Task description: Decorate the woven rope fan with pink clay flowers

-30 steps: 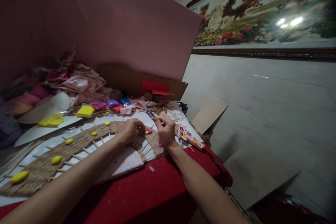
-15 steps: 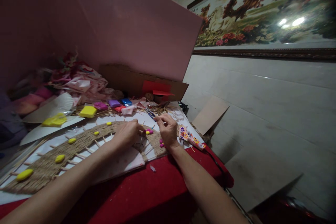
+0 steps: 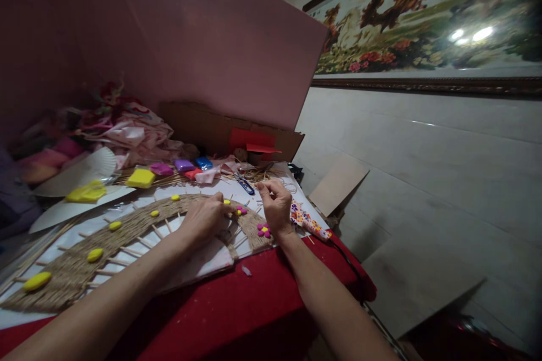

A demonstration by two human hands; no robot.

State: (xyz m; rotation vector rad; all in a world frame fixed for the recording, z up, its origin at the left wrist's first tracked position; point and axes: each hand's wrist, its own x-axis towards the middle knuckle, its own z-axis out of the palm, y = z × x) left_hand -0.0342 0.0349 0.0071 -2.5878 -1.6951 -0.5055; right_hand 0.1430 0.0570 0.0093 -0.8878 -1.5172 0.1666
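A curved band of woven tan cord point(image 3: 135, 230) on thin sticks lies on a white sheet, dotted with yellow oval pieces point(image 3: 95, 254). My left hand point(image 3: 204, 218) rests on the band, one finger stretched toward a small flower point(image 3: 240, 211) with pink petals and a yellow centre; its other fingers are partly hidden. Above the band's right end, my right hand point(image 3: 277, 203) is raised, thumb and finger pinched together; anything between them is too small to make out. Close below it sits a second pink-and-yellow flower point(image 3: 263, 230). Blue-handled scissors point(image 3: 245, 185) lie just behind.
A flower-patterned glue gun point(image 3: 308, 221) with a dark cord lies right of my hand. Yellow point(image 3: 141, 177), purple and blue clay packs stand behind the band. Crumpled pink fabric point(image 3: 135, 132) heaps at the back left. Red cloth point(image 3: 203, 316) covers the table's front edge.
My right hand has moved slightly right and away from the scissors, uncovering more of the right flower. My left hand stays on the band, its finger now more visible by the other flower.
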